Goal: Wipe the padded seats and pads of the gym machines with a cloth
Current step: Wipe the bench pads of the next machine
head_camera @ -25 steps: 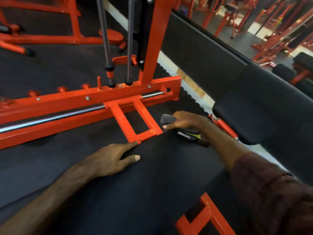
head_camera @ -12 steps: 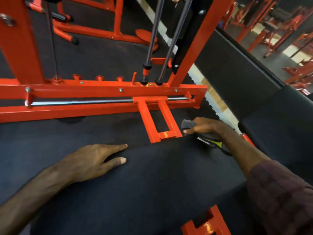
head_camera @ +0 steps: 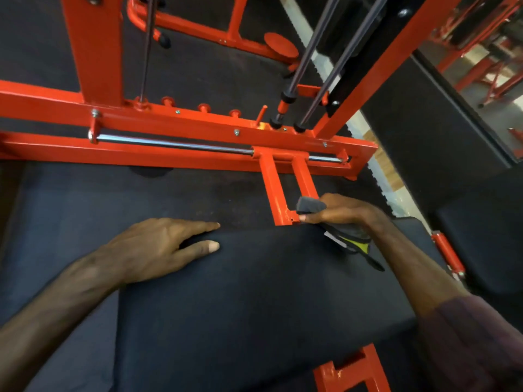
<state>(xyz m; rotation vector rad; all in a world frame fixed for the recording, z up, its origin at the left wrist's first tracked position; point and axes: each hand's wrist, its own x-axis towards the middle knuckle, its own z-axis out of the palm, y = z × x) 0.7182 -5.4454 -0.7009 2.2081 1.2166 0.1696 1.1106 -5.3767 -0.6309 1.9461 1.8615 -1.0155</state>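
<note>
cloth [head_camera: 310, 205]: grey, gripped in right hand [head_camera: 339, 212] at bench pad [head_camera: 254, 301] far-right corner, beside orange bracket [head_camera: 283, 199] | left hand [head_camera: 158, 247]: spread flat on pad's far edge | pad's unwiped length likely runs leftward from cloth; right hand nearer

Your left hand [head_camera: 158, 247] has slid leftward along the black padded seat [head_camera: 254, 301]. Your right hand [head_camera: 339, 213] has carried the grey cloth [head_camera: 310, 205] against the orange steel bracket [head_camera: 285, 193].

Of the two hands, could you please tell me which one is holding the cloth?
The right hand holds the grey cloth, at the far edge of the black pad. The left hand rests flat on the pad, holding nothing.
</note>
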